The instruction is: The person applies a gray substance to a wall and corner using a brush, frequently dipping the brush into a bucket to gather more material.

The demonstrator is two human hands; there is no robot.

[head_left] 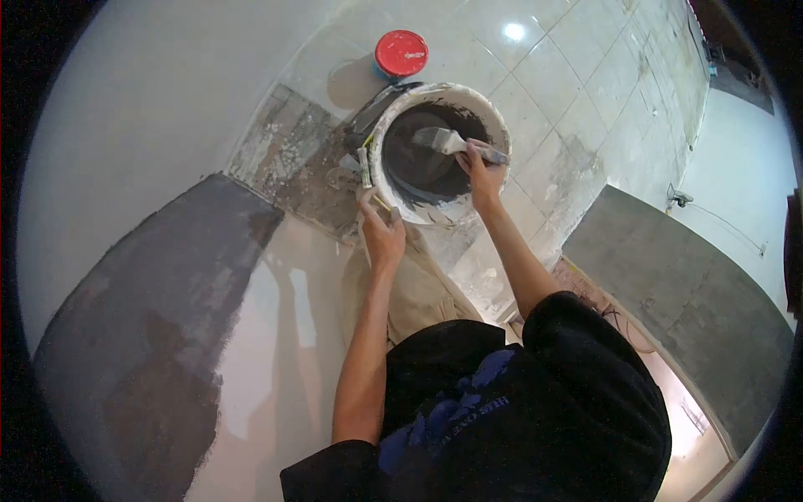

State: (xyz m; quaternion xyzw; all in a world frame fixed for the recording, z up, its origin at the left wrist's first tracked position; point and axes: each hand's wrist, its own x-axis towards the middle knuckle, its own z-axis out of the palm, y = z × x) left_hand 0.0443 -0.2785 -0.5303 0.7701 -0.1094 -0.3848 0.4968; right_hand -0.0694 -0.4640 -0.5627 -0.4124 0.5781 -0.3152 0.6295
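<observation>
A white bucket [500, 125] stands on the floor, its rim smeared and its inside coated with dark grey, wet-looking material [418, 163]. My right hand [485, 180] is closed around the handle of a wide paintbrush [447, 140]. The brush lies across the bucket's mouth, bristles pointing left over the grey material. At the bucket's near left side, my left hand [382, 234] is closed on the yellow bucket handle [381, 202], which has a pale grip [365, 167]. Part of that handle is hidden by my fingers.
Behind the bucket sits a small tub with a red lid [401, 53]. Shiny, stained tiles [535, 109] cover the floor. A pale wall on the left carries a dark grey coated patch [159, 335]; another grey surface [669, 284] lies at the right. A wall-mounted fitting [679, 198] trails a cord.
</observation>
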